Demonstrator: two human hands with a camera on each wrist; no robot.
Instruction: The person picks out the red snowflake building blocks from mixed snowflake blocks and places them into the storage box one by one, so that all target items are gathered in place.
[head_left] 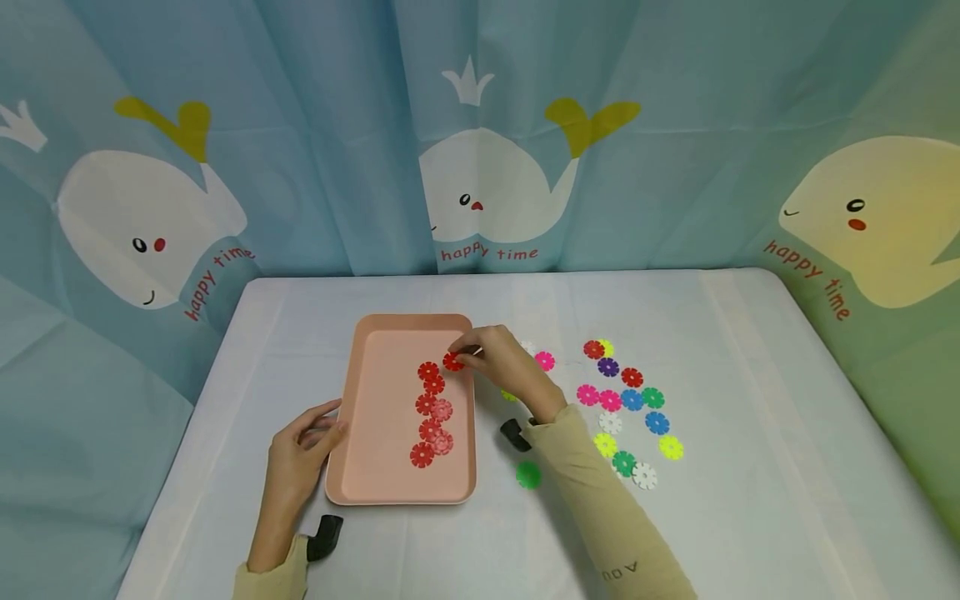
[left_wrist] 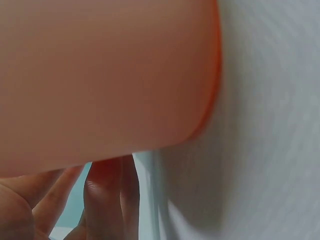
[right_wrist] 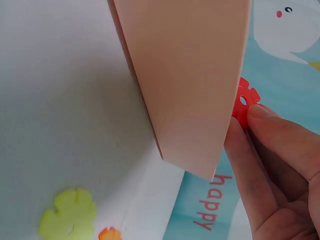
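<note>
A pink tray (head_left: 375,483) lies left of the table's middle, with several red and translucent pinkish-red notched plastic discs (head_left: 422,454) in a rough column inside it. My right hand (head_left: 498,358) is over the tray's upper right rim. Its thumb and fingers pinch a red notched disc (right_wrist: 242,100), also seen in the head view. My left hand (head_left: 296,454) touches the tray's left edge with loosely bent fingers. In the left wrist view the tray's outer wall (left_wrist: 110,90) hides the ends of the fingers (left_wrist: 105,200).
Right of the tray lie several loose discs: pink (head_left: 588,394), blue (head_left: 657,423), green (head_left: 528,475), yellow (head_left: 671,447), white (head_left: 644,476), purple (head_left: 608,367) and red (head_left: 632,377). A whale-print curtain (head_left: 300,150) hangs behind the white table (head_left: 750,417).
</note>
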